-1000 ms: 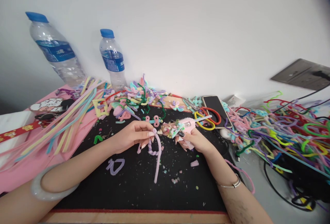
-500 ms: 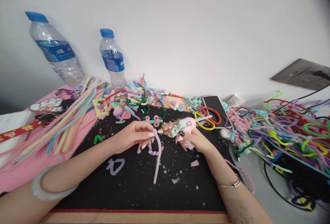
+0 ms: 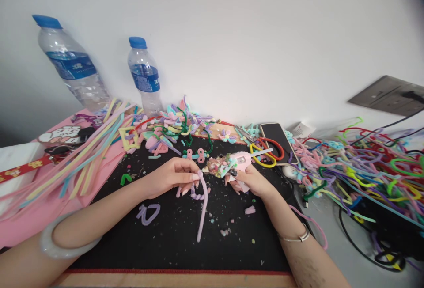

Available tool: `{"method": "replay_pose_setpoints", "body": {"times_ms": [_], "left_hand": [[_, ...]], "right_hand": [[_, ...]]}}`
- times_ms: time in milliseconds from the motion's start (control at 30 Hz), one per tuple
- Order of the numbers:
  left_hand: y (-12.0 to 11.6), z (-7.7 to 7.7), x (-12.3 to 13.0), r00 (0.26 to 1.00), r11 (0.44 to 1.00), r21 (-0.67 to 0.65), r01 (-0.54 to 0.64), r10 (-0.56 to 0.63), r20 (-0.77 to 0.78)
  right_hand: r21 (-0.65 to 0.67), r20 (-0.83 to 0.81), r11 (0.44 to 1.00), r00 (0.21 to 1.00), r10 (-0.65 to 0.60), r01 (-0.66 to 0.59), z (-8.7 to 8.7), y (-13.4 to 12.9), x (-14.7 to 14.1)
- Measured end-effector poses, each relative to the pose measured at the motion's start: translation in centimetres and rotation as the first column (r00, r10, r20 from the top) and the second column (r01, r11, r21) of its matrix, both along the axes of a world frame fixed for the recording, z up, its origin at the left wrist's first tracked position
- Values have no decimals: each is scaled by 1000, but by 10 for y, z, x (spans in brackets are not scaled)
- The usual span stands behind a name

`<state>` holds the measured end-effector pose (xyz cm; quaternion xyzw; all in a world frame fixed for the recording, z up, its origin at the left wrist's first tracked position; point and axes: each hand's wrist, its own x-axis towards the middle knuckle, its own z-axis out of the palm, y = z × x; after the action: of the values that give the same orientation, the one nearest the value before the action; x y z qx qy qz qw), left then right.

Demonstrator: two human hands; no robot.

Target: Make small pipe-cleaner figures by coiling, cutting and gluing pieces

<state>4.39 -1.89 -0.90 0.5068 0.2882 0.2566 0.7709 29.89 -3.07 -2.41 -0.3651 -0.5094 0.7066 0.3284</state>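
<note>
Between the thumb and fingers of my left hand is a lilac pipe cleaner, its long end hanging down over the black mat. My right hand is wrapped round a pink hot glue gun with a pale glue stick jutting from its back. Fuzzy bits and decorations cover the gun's front, and its nozzle points left, close to the pinched top of the pipe cleaner. A twisted purple piece lies under my left fingers. Left of it rests a bent purple loop.
Scissors with red and yellow handles and a phone lie behind my right hand. Heaped pipe cleaners and cables fill the right side. Two water bottles stand by the wall. Pastel strips lie at left.
My left hand and the lilac pipe cleaner have shifted down very slightly. My right hand and the glue gun stay almost in place.
</note>
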Motion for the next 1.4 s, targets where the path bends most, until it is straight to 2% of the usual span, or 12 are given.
{"method": "replay_pose_setpoints", "body": {"times_ms": [267,400,500,567,633,800,900,967,1067,1167,1267,1400], "left_hand": [[1,-4,-1,1000,1000,-9,-4,4,14],[2,-5,0,999,999,-26,-24,25,38],[2,-6,0,998,998,-35,-46,48,51],[2,-5,0,996,997,-48,-61,64,56],[1,-5,0,996,996,-63,-68,72,61],[1,-5,0,993,993,-95,-76,84,85],[1,-5,0,991,991,-110,-80,91,100],[2,-5,0,989,989,-116,-88,101,110],[1,-5,1,984,987,-114,-116,130,125],[-1,-5,4,976,979,-108,-173,185,117],[-5,-6,8,967,970,-91,-227,236,97],[-11,-8,12,962,965,-67,-252,257,87]], "right_hand": [[42,2,996,997,-81,81,-3,0,-2],[255,124,933,949,-291,253,-4,2,-1],[575,322,767,784,-531,284,0,5,1],[745,424,647,633,-647,163,4,7,3],[810,498,586,500,-709,25,8,10,5],[784,620,589,286,-730,-196,9,12,8],[740,667,624,162,-727,-251,6,11,6],[732,672,626,132,-729,-270,6,9,4],[789,606,555,182,-774,-264,11,5,-2],[851,524,446,382,-761,-279,18,-2,-12],[845,535,399,575,-618,-357,18,-11,-27],[861,509,336,654,-560,-383,10,-20,-46]]}}
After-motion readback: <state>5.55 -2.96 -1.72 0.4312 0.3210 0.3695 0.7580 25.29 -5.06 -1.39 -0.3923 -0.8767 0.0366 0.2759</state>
